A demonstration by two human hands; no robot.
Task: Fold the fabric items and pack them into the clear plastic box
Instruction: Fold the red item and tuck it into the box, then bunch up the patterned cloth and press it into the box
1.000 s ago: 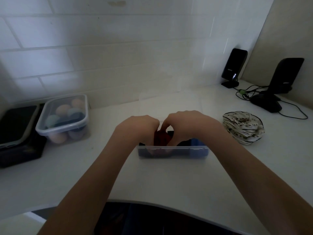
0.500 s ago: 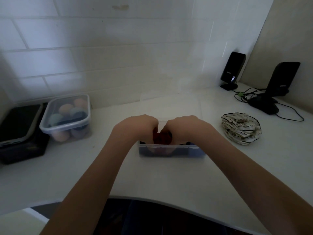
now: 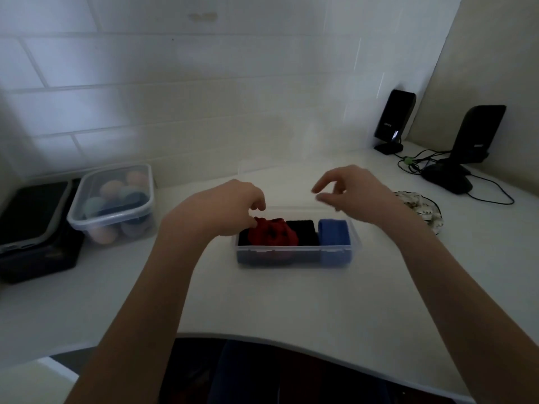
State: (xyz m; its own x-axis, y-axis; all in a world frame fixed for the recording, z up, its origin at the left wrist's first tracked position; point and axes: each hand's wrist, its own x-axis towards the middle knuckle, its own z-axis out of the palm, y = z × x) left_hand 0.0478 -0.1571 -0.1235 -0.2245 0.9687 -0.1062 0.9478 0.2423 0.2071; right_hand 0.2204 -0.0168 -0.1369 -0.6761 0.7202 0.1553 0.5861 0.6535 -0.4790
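The clear plastic box (image 3: 294, 255) sits on the white counter in front of me. Inside lie a bunched red fabric (image 3: 272, 231) at the left, a black folded piece (image 3: 302, 230) in the middle and a blue folded piece (image 3: 334, 233) at the right. My left hand (image 3: 230, 205) hovers over the box's left end, its curled fingertips touching the top of the red fabric. My right hand (image 3: 350, 189) is lifted above the box's right rear with fingers apart and nothing in it. A white patterned fabric (image 3: 420, 207) lies on the counter to the right, partly hidden by my right forearm.
A lidded clear container (image 3: 112, 204) of coloured balls stands at the left, beside a dark box with a lid (image 3: 32, 228). Two black speakers (image 3: 393, 121) (image 3: 478, 132) with cables stand at the back right. The tiled wall is close behind. The counter edge curves near me.
Both hands were pressed together on the red fabric inside the box. They have risen and parted; the right hand has let go and moved right, uncovering the black and blue pieces.
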